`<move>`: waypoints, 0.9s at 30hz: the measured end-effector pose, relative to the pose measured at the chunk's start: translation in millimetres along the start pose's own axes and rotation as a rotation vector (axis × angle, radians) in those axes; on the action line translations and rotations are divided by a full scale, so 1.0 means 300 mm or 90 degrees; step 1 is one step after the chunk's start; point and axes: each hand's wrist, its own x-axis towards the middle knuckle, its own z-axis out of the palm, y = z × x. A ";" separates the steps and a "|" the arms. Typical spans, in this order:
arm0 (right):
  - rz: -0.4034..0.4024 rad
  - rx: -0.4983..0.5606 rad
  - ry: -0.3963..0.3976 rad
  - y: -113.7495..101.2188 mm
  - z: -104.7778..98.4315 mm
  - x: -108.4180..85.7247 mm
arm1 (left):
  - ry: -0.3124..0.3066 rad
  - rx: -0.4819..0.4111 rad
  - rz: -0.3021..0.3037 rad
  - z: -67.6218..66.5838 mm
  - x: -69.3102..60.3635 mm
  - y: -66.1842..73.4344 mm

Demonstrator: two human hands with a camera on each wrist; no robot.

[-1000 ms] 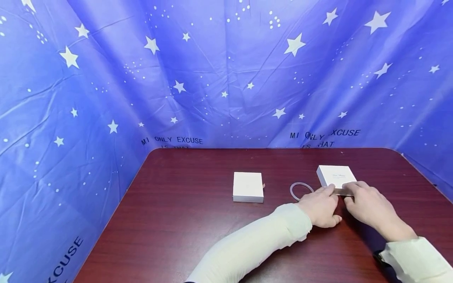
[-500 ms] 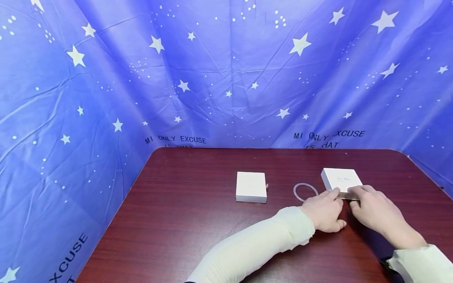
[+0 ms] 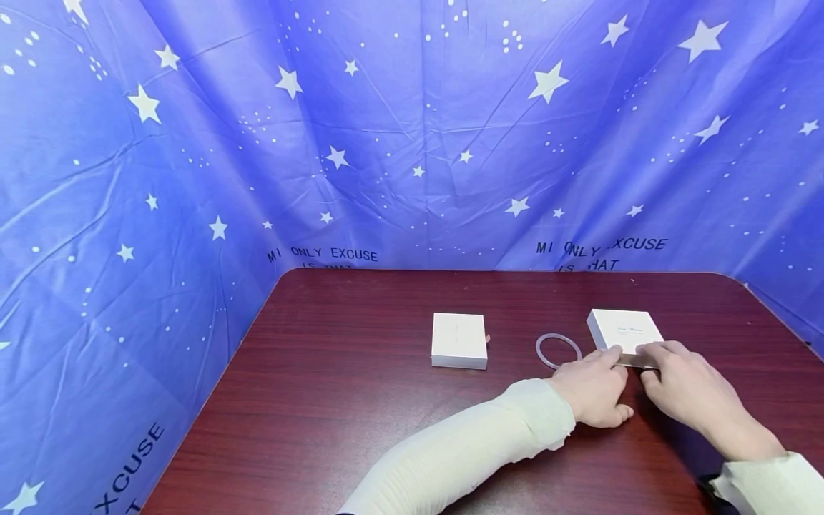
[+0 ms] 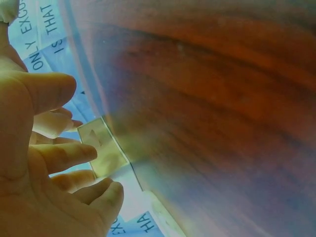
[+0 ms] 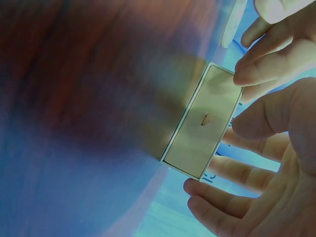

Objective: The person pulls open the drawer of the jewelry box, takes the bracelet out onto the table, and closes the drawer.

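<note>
A flat white box [image 3: 624, 327] with small lettering on its lid lies at the right of the table. Both hands are at its near side. The fingers of my left hand [image 3: 594, 390] reach out fairly straight, and one fingertip touches the near left corner. My right hand [image 3: 698, 397] rests its fingertips on the near right edge, fingers loosely extended. In the right wrist view, the box's end panel [image 5: 190, 145] faces the camera, with a small ribbon tab [image 5: 206, 119] at its middle. The left wrist view shows this same end panel [image 4: 111, 158] beyond the left fingers.
A second white box [image 3: 458, 340] sits to the left, a small tab sticking out of its right side. Between the boxes lies a pale ring [image 3: 541, 355], close to the left hand. Behind the dark red table [image 3: 322, 400] hangs a blue star-printed curtain [image 3: 386, 129].
The whole view has shifted slightly, so everything sits a little further right and lower. Both hands stay at the near edge of the lettered box, with little visible movement against it.
</note>
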 end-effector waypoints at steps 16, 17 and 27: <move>0.000 -0.003 0.006 -0.003 -0.003 -0.023 | -0.019 0.022 0.014 -0.005 -0.021 0.009; 0.000 -0.003 0.006 -0.003 -0.003 -0.025 | -0.019 0.023 0.014 -0.005 -0.022 0.010; -0.005 -0.001 0.021 -0.001 0.000 -0.042 | -0.007 0.019 0.022 0.000 -0.036 0.016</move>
